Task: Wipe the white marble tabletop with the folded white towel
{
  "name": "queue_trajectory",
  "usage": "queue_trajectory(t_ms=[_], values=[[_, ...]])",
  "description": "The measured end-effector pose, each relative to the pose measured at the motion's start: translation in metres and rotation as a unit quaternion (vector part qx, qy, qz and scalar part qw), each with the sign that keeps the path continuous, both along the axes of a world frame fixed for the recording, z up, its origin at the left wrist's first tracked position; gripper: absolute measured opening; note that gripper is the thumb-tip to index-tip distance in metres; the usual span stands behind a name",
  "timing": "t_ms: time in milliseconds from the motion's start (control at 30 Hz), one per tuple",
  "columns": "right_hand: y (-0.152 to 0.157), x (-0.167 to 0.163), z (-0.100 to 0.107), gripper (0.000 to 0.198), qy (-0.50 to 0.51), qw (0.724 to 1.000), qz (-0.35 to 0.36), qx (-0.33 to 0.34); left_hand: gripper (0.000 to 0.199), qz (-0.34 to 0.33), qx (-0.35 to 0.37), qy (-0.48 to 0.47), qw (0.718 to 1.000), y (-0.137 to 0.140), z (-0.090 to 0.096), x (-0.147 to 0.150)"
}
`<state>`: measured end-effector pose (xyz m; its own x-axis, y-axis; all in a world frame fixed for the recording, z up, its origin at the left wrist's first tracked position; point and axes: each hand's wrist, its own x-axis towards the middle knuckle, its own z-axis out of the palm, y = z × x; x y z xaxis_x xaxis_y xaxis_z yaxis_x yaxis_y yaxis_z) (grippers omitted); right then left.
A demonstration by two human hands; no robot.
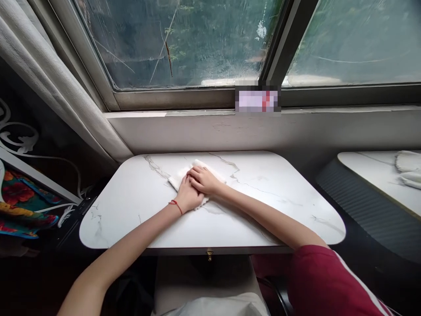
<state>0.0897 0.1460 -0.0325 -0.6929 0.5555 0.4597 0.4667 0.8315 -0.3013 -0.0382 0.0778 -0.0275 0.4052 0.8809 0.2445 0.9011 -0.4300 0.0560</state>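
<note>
A folded white cloth (178, 179) lies on the marble-patterned white tabletop (263, 188), toward its far side. My left hand (190, 195), a red string around its wrist, presses on the cloth with its fingers bent together against it. Over the left fingers rests my right hand (204, 179), its fingers curled down and also bearing on the cloth. The two hands touch and overlap, so part of the left fingers and the middle of the cloth are hidden.
Behind the table is a wall below a sliding window (197, 48); a pale curtain (59, 74) hangs left. A small gold knob (209, 255) sits on the table's front edge. To the right stands another white tabletop (371, 169) with white fabric (409, 162) on it.
</note>
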Motion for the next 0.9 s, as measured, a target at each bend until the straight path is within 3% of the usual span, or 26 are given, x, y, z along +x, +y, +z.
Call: queue_trajectory(t_ms=[200,367,600,900], values=[[-0.093,0.040,0.000,0.034,0.022,1.000,-0.011,-0.019,0.069,-0.082,-0.012,0.014,0.996,-0.074,-0.008,0.024],[-0.111,0.062,0.003,0.038,0.028,0.998,0.006,-0.051,0.070,-0.091,-0.036,0.033,0.995,-0.092,-0.008,0.046],[-0.074,0.081,0.001,0.038,0.032,0.998,-0.013,-0.050,0.071,-0.099,-0.054,0.052,0.992,-0.049,-0.001,0.066],[0.030,0.132,-0.007,0.037,0.051,0.998,-0.030,-0.015,0.065,-0.104,-0.009,-0.002,0.994,0.054,-0.006,0.119]])
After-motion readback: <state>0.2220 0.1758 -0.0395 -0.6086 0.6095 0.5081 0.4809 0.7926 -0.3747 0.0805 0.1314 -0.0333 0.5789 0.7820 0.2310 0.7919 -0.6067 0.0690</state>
